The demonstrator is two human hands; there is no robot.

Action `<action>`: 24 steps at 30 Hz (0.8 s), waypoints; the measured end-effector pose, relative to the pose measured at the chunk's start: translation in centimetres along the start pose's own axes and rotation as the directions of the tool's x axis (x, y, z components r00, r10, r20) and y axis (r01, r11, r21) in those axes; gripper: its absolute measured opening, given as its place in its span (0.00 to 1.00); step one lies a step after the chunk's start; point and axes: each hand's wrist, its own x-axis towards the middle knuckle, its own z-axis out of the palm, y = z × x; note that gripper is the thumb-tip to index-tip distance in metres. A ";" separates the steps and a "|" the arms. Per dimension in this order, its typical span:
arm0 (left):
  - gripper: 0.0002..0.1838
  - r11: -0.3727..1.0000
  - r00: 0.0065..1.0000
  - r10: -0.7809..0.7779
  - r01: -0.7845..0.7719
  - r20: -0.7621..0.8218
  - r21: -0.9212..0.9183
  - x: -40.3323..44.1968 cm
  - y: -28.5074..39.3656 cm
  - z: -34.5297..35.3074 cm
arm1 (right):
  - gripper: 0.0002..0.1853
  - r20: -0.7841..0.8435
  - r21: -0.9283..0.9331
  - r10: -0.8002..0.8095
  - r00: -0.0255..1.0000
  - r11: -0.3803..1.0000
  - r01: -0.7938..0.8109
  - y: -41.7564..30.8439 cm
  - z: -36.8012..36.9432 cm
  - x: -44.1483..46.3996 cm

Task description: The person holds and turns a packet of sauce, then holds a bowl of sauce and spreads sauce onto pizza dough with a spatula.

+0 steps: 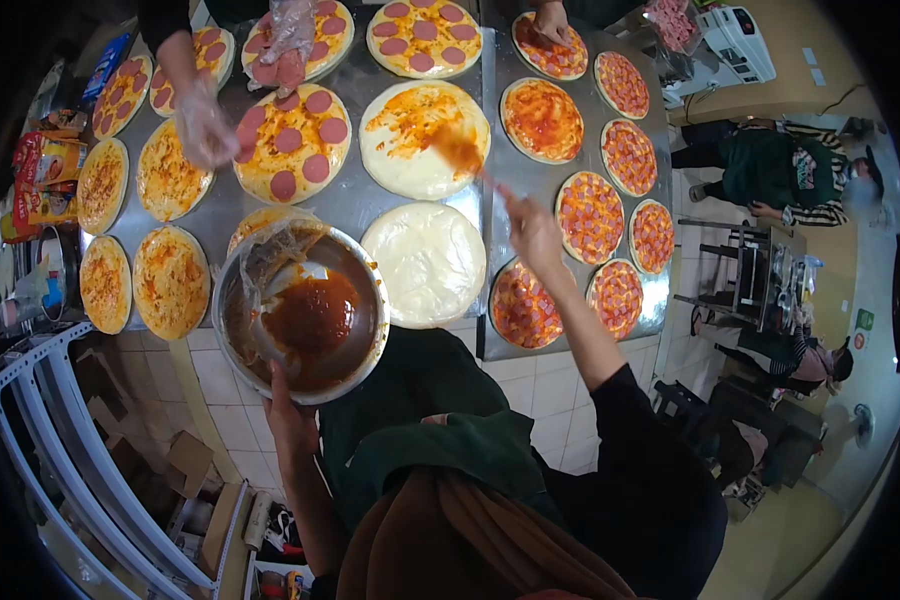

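The left hand grips the rim of one big metal bowl. Red sauce sits in the bottom, and clear plastic clings to the side. Just right of the bowl lies one bare, white dough round.

The right hand is curled tight around the handle of a sauce tool. Its blurry orange end is past the fingers, over one half-sauced round; I cannot tell if they touch.

On the same table, five rounds have just orange topping, one partly behind the bowl. Five more have meat circles. Another person's two gloved hands are there. Eight small pizzas lie on the right. Farther off, two people are by another table.
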 end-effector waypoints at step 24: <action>0.36 0.997 0.997 0.035 -0.039 -0.069 -0.068 -0.9 -0.2 -1.7 | 0.18 0.232 0.091 -0.159 0.960 0.986 0.141 -5.0 1.6 3.4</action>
